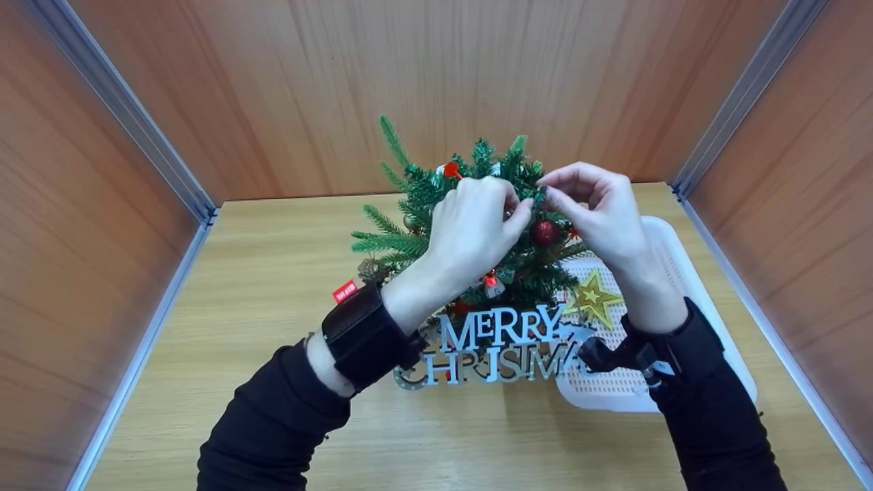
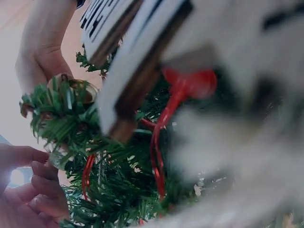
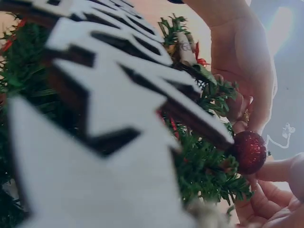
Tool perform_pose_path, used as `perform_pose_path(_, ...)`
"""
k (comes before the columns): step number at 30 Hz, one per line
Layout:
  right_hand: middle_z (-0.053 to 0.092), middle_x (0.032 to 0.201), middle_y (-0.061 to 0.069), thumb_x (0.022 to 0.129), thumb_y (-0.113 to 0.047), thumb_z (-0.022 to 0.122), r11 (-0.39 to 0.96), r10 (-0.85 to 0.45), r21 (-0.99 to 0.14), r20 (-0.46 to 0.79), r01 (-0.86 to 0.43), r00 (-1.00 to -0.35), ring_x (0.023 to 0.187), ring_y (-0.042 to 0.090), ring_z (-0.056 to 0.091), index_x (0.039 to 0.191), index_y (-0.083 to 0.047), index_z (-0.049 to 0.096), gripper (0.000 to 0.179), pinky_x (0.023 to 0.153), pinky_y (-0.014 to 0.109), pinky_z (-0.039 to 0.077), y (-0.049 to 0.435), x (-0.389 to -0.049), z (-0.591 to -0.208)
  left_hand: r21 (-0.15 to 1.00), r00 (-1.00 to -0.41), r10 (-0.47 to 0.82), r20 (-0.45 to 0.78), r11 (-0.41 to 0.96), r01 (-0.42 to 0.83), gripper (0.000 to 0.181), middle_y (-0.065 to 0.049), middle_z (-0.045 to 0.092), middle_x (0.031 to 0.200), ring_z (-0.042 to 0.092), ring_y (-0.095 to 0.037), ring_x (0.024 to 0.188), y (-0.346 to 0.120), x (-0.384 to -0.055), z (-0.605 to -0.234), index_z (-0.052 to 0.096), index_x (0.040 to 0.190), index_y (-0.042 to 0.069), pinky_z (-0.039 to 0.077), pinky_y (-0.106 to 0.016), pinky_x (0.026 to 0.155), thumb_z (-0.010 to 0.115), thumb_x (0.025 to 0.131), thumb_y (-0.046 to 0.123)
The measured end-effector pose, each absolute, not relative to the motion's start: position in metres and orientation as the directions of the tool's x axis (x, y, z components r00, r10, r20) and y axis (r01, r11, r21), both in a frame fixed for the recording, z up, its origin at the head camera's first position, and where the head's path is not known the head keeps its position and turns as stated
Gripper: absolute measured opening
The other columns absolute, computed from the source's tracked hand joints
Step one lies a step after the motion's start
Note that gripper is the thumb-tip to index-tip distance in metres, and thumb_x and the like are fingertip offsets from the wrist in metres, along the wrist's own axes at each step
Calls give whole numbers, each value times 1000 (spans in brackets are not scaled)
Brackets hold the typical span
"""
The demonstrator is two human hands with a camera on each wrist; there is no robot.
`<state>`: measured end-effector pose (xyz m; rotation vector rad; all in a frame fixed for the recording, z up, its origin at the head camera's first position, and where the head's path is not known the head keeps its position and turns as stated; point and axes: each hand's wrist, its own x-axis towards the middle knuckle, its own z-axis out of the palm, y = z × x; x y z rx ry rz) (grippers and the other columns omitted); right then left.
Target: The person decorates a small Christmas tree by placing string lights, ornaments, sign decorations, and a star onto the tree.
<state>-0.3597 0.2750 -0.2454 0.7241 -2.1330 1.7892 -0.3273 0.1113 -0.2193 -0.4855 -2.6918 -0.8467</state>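
Note:
A small green Christmas tree [image 1: 525, 266] stands before me in the head view, both hands high on its right side. My left hand [image 1: 470, 221] has thumb and fingers bent together; in the right wrist view they pinch a small gold hanger [image 3: 246, 115] just above a glittery red bauble [image 3: 249, 152]. My right hand [image 1: 607, 211] pinches a green branch tip [image 1: 539, 193] between thumb and forefinger, directly above that bauble. In the left wrist view the left hand's curled fingers [image 2: 45, 185] lie beside the tree, and a gold bell [image 2: 83, 90] sits on a nearer branch.
A silver MERRY CHRISTMAS sign [image 1: 501, 344] stands in front of the tree. On the right is a white perforated tray [image 1: 682, 273], with a gold star [image 1: 593, 299] over it. A red tag [image 1: 345, 291] sits left of the tree. Wooden panels [image 1: 436, 82] enclose the table.

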Motion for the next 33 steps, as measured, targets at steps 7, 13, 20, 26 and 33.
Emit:
perform_pose_path(7,63,82,10,80,3,61,137,-230,-816,525,-561,-820,75,17,59,89,9,61,11,71,25,46,283,-354,-252,525,-905,261,336,746,410,23,4,54,60,48,-7,49,103,-316,-217,69,86,11,36,-19,41,56,87,30)
perform_pose_path(13,63,84,15,81,5,60,52,-221,-821,546,-569,-808,77,20,61,90,13,59,13,71,25,49,302,-354,-254,533,-883,290,370,712,457,22,4,56,62,48,-6,51,89,-303,-214,68,90,10,39,-19,44,56,87,28)
perform_pose_path(20,65,77,10,80,5,61,49,-83,-861,502,-507,-861,70,16,61,89,15,58,14,65,20,49,338,-365,-262,431,-847,303,436,757,492,22,5,59,77,47,-5,63,60,-285,-226,66,94,12,40,-18,54,57,86,30)
perform_pose_path(26,62,73,-3,82,-2,61,338,-10,-866,388,-368,-922,67,9,58,91,10,59,16,62,14,47,366,-393,-286,408,-835,277,476,771,488,22,-2,60,91,53,-14,82,39,-269,-242,65,97,7,45,-26,68,61,85,24)
perform_pose_path(33,60,90,13,85,-8,58,638,114,-756,281,-147,-953,73,6,53,100,10,58,23,69,16,42,393,-437,-342,422,-852,246,462,784,455,26,-6,58,97,55,-19,89,27,-261,-270,63,102,3,48,-31,73,64,82,21)
